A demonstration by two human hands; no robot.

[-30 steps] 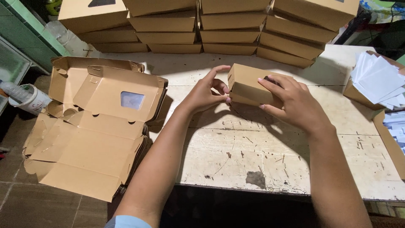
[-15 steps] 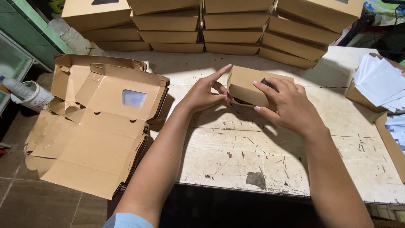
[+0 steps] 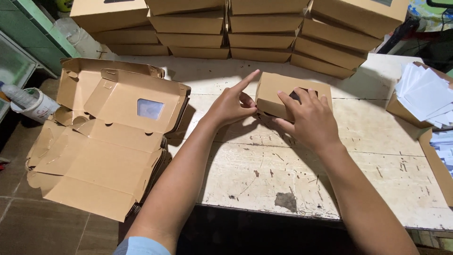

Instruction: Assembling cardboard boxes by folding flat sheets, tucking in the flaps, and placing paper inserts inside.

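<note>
Since the earlier frames, both hands have lowered the small kraft box (image 3: 278,94) toward the table (image 3: 368,156), and the left index finger now points out straight. Box sits mid-table, just near of the stacked finished boxes (image 3: 264,33). Left hand (image 3: 231,106) presses the box's left end, fingers curled against it, not clenched. Right hand (image 3: 306,118) lies spread over the lid and near side, holding it down, partly covering the lid window. Flat die-cut blanks (image 3: 108,137) lie stacked at left; white paper sheets (image 3: 424,94) at far right. Judged step: closing and squaring the folded box. Next move likely calls for seating the end flap, then setting the box aside.
</note>
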